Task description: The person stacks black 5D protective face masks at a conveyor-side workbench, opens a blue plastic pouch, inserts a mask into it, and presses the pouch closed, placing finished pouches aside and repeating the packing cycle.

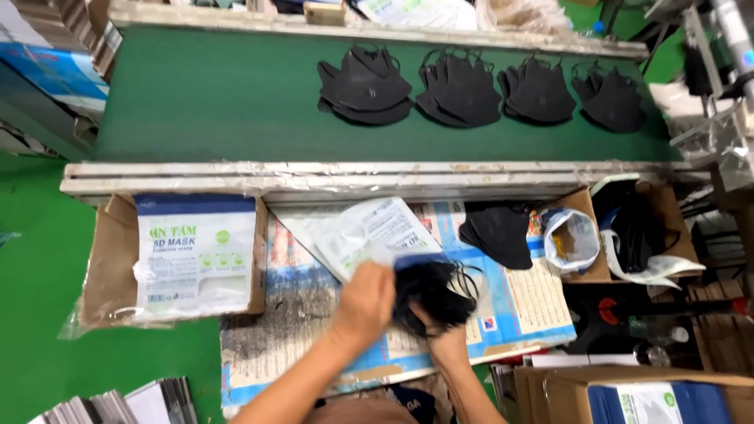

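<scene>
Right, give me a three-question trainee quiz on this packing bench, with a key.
1. True or false: four piles of black masks lie on the green belt.
2. What does the left hand grip? A) a clear printed pouch B) a roll of tape C) a pair of scissors
3. Fill in: the right hand holds a bundle of black ____.

Key: 1 true; 2 A; 3 masks. A stack of printed pouches fills the cardboard box at the left, and one loose pile of masks lies on the bench.
</scene>
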